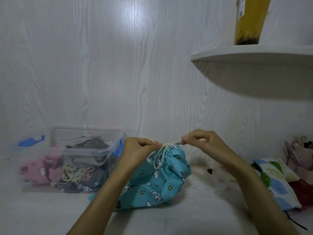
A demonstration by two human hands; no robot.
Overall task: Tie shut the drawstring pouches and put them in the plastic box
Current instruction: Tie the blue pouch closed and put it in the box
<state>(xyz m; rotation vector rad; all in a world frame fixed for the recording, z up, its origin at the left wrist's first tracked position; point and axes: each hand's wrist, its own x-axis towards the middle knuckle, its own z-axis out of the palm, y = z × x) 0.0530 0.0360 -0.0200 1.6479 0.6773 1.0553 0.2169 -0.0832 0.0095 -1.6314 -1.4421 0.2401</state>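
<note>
The blue drawstring pouch (162, 180) sat low in the middle of the frame on the white table (194, 217), its neck already gathered tight and its cream cord (159, 156) knotted at the top, with loose ends hanging down the front. The left hand (138, 148) pinched one length of cord with curled fingers just left of the neck; the right hand (201, 141) pinched the other between thumb and forefinger just right of it, the two pulling apart. This looked like the tying step, with the knot being drawn snug.

Next, by my reading, the knot needed a final tug, then the pouch had to be lifted leftward into the clear plastic box (81, 160) at the lower left, which already held pink and grey pouches and stood open, its blue-clipped lid (31, 141) lying behind it. Room in the box seemed limited, so the pouch might need pressing down.

A patterned pouch (277, 182) lay at the right edge, seemingly not yet tied.
</note>
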